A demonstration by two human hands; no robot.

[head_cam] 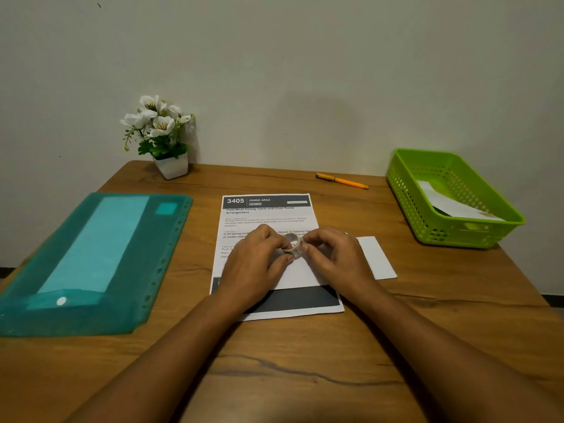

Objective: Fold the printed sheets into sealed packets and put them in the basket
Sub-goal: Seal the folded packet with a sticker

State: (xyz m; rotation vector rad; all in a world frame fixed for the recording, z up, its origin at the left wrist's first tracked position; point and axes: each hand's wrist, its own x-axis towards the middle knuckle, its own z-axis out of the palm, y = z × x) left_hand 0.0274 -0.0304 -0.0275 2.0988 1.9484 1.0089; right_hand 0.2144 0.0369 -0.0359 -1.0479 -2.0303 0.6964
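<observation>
Hands meet over the middle of the printed sheet (268, 221), which lies flat on the wooden tabletop (305, 361) with its heading "3405 DINING AREA" at the far edge and a dark band at the near edge. The left hand (254, 264) and the right hand (334, 257) together hold a small roll of clear tape (292, 246); fingers of both are curled round it, the left pinching the near side, the right pinching the far side. Whether a strip has been pulled free cannot be told.

A folded white packet (377, 257) lies on the tabletop just right of the sheet, partly under the right hand. The green basket (406, 190) stands at the far right, well apart from the hands, and holds one white folded packet (451, 206) lying slanted inside.

A teal plastic folder (88, 261) lies flat at the left, closed. A white pot of white flowers (164, 138) stands at the far left edge against the wall. An orange pen (343, 180) lies beyond the sheet, near the far edge.
</observation>
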